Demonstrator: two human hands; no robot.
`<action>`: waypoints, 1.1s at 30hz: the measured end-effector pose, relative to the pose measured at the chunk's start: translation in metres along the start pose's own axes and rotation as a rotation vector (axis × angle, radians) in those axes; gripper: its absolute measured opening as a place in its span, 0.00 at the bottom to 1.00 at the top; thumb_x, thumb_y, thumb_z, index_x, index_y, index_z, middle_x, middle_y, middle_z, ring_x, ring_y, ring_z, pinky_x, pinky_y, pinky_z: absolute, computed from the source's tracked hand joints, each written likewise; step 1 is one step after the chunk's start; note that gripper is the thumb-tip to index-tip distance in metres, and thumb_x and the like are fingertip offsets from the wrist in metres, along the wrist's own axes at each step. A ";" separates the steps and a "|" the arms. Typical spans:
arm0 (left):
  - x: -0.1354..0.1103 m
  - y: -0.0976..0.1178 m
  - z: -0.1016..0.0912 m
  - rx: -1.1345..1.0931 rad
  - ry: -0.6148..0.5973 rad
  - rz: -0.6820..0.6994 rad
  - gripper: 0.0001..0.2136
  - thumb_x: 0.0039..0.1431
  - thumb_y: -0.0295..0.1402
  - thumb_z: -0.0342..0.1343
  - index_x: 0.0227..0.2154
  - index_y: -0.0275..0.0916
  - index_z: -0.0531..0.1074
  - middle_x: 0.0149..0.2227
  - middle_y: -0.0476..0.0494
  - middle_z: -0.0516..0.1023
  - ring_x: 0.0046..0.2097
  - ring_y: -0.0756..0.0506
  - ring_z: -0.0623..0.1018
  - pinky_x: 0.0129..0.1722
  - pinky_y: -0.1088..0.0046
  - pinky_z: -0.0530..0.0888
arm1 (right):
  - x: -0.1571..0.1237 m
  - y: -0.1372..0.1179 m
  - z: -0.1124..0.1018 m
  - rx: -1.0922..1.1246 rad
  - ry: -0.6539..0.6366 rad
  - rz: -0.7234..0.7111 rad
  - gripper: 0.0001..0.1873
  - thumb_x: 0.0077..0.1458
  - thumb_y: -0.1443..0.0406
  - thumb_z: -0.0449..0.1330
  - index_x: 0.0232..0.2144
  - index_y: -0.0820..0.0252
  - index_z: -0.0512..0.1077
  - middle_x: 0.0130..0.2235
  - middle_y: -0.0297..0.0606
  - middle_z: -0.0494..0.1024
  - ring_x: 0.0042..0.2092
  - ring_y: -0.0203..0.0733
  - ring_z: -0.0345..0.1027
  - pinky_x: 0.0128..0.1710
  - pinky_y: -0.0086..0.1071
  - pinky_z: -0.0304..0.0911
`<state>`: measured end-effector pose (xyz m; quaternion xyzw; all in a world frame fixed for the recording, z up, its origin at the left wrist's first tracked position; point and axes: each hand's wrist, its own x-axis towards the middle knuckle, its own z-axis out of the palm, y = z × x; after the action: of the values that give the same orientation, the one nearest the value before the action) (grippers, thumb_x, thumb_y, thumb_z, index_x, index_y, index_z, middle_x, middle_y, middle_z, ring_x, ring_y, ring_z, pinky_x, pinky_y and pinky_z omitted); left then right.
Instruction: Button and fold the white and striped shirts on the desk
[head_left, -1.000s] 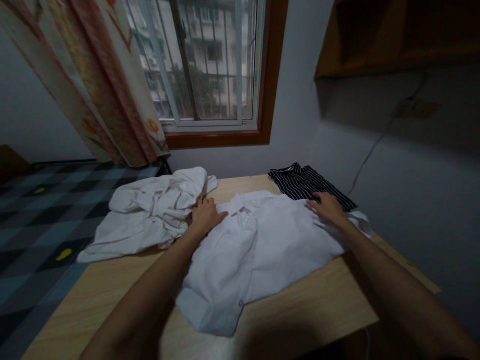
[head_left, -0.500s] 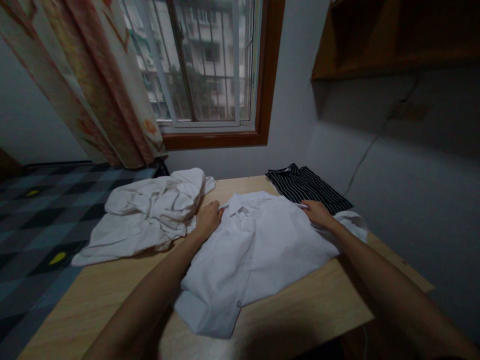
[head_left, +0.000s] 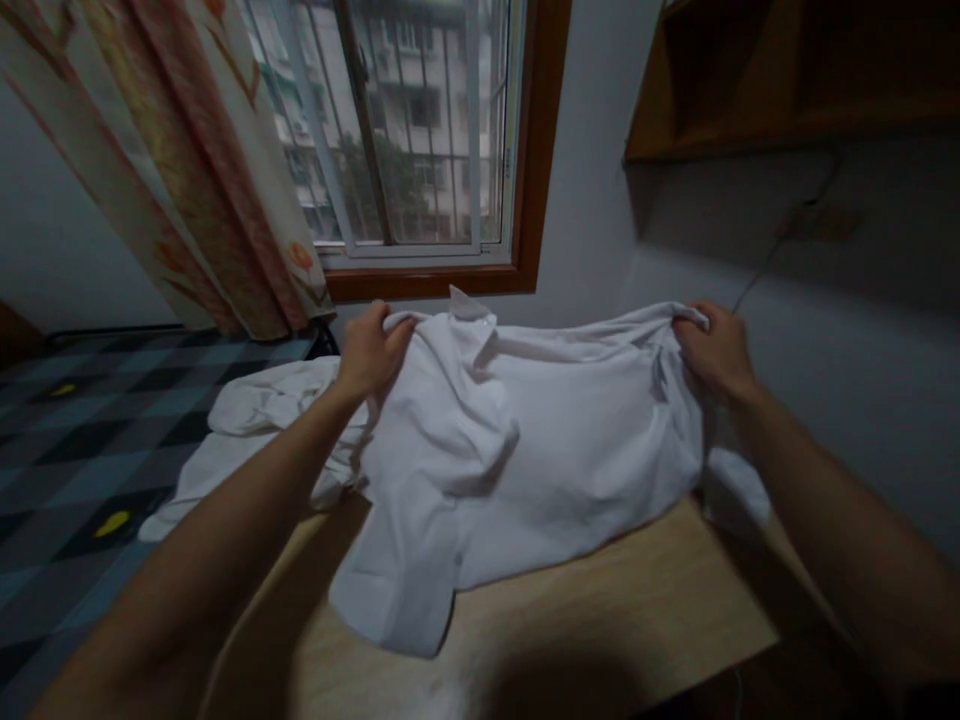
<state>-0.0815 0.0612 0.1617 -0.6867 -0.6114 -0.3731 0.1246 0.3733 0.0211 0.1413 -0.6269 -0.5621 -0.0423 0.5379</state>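
Observation:
A white collared shirt [head_left: 540, 450] hangs lifted above the wooden table [head_left: 615, 620], its lower part still draped on the tabletop. My left hand [head_left: 369, 348] is closed on the shirt's left shoulder beside the collar. My right hand [head_left: 714, 348] is closed on the shirt's right shoulder, at about the same height. The shirt is stretched between both hands and hides the far part of the table.
A crumpled white garment [head_left: 255, 430] lies on the table's left end. A window [head_left: 405, 130] with a patterned curtain [head_left: 172, 160] is on the far wall. A wooden shelf [head_left: 787, 80] hangs on the right wall, with a cable [head_left: 757, 270] below it. Checkered floor [head_left: 82, 440] lies left.
Both hands have gripped the white shirt at its shoulders and raised it off the table. The striped dark garment seen before is now hidden behind the lifted shirt.

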 end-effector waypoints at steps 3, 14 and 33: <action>0.027 0.007 0.017 0.159 -0.008 -0.106 0.20 0.59 0.40 0.49 0.48 0.31 0.66 0.45 0.27 0.74 0.49 0.32 0.71 0.46 0.58 0.65 | 0.028 -0.011 0.057 -0.076 -0.007 0.013 0.17 0.51 0.64 0.55 0.44 0.64 0.70 0.41 0.47 0.74 0.44 0.49 0.67 0.49 0.45 0.60; -0.172 0.001 -0.013 0.096 -0.496 0.670 0.21 0.60 0.49 0.50 0.49 0.40 0.70 0.55 0.38 0.71 0.57 0.36 0.66 0.56 0.55 0.61 | -0.168 0.021 0.020 -0.136 -0.243 -0.250 0.26 0.56 0.54 0.55 0.54 0.60 0.65 0.53 0.49 0.69 0.55 0.54 0.61 0.56 0.50 0.56; -0.208 -0.046 -0.008 -0.171 -0.418 0.262 0.11 0.59 0.31 0.44 0.38 0.39 0.71 0.31 0.42 0.79 0.31 0.43 0.77 0.31 0.69 0.72 | -0.200 0.064 0.021 0.001 -0.567 0.173 0.14 0.47 0.53 0.58 0.23 0.58 0.69 0.27 0.37 0.72 0.32 0.45 0.66 0.35 0.38 0.65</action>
<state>-0.1222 -0.0888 0.0157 -0.8301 -0.4960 -0.2542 -0.0155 0.3371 -0.0819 -0.0388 -0.6590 -0.6346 0.1805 0.3612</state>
